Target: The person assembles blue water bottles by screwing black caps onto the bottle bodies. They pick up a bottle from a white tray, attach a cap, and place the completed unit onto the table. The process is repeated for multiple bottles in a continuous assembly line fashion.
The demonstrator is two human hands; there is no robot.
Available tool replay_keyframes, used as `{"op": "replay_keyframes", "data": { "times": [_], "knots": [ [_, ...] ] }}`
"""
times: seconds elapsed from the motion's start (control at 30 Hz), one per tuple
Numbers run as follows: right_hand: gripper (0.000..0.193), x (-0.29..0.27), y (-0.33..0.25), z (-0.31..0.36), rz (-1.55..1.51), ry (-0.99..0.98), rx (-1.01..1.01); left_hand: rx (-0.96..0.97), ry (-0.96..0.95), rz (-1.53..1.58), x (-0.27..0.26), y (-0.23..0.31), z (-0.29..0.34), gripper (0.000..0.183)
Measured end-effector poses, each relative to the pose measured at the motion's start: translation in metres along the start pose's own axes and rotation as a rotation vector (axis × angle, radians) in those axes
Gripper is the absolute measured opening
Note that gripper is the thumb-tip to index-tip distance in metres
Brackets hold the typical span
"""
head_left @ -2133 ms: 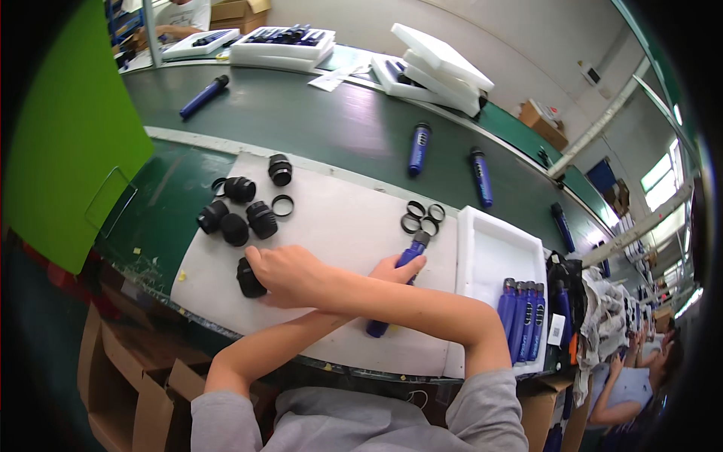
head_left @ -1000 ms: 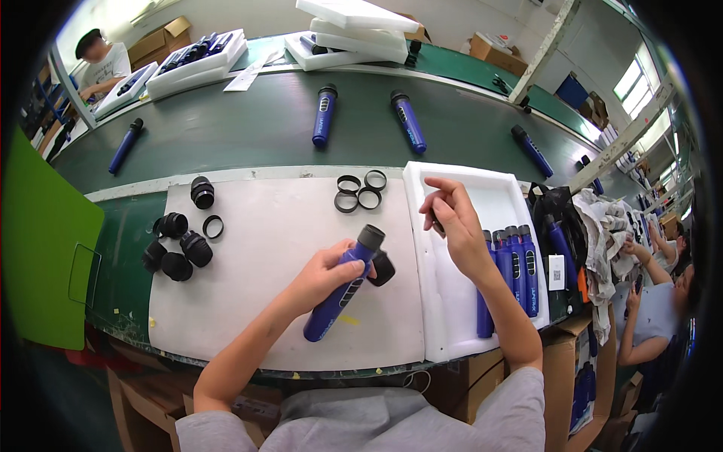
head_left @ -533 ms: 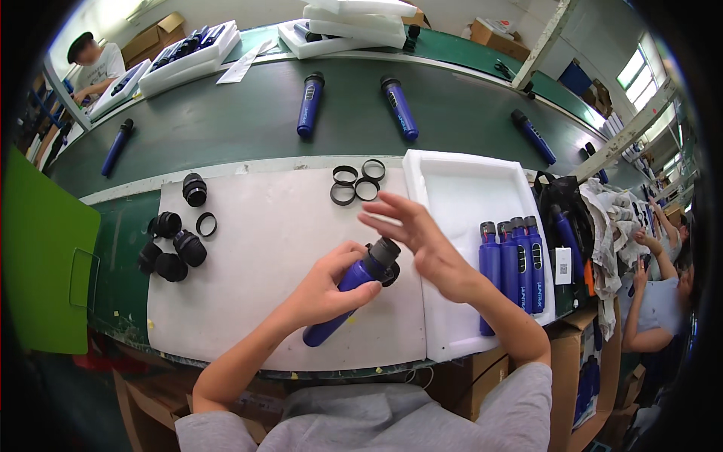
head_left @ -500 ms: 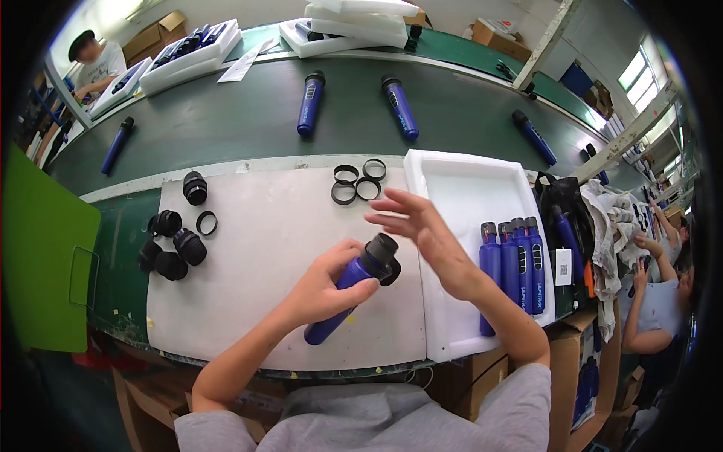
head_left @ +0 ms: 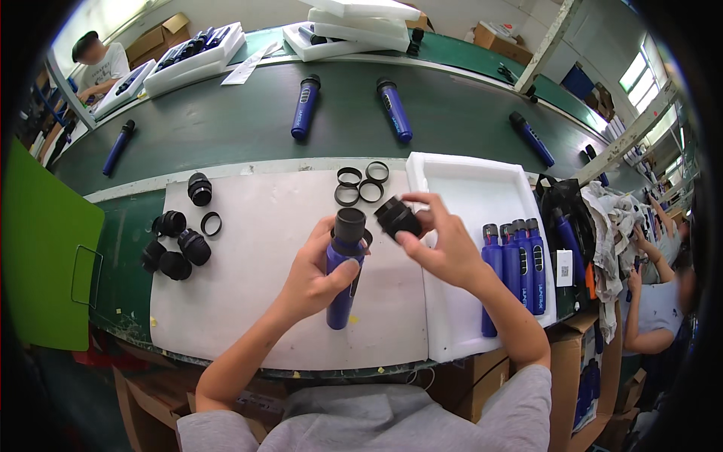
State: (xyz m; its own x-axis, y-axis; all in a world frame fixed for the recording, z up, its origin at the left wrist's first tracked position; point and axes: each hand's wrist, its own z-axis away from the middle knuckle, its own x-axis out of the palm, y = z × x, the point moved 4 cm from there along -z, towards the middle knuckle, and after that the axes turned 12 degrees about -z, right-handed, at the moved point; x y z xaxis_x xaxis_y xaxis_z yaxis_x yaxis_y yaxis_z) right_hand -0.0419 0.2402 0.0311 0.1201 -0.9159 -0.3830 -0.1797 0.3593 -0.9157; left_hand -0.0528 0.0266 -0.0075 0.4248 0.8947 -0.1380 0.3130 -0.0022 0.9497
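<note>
My left hand is wrapped round a blue microphone body, held nearly upright over the white work sheet. Its black top end points up and away from me. A dark curved rim, perhaps a ring, shows at the body's right side by my left fingers; how it is held is partly hidden. To the right, my right hand grips a black microphone head between thumb and fingers, tilted and apart from the body. Just beyond it, several black rings lie together on the sheet.
Several black microphone heads and a single ring lie at left. A white foam tray at right holds several blue microphone bodies. Beyond, blue microphones lie on the green belt. A green panel stands far left.
My right hand, empty and spread before, now grips a black microphone head. My left hand has turned the body more upright. Microphones on the belt have shifted slightly left.
</note>
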Motion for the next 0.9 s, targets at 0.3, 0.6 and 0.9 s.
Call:
{"op": "replay_keyframes", "data": {
  "times": [0.3,0.6,0.9],
  "knots": [
    [0.03,-0.012,-0.007,0.002,-0.277,0.103,-0.116,-0.415,-0.45,0.287,0.014,0.001,0.007,0.05],
    [0.036,0.011,-0.005,0.006,-0.385,-0.201,-0.071,-0.447,-0.457,0.177,0.019,0.004,0.008,0.031],
    [0.032,0.012,0.012,0.007,-0.367,-0.329,0.199,-0.477,-0.508,0.072,0.025,0.009,0.016,0.038]
  ]
}}
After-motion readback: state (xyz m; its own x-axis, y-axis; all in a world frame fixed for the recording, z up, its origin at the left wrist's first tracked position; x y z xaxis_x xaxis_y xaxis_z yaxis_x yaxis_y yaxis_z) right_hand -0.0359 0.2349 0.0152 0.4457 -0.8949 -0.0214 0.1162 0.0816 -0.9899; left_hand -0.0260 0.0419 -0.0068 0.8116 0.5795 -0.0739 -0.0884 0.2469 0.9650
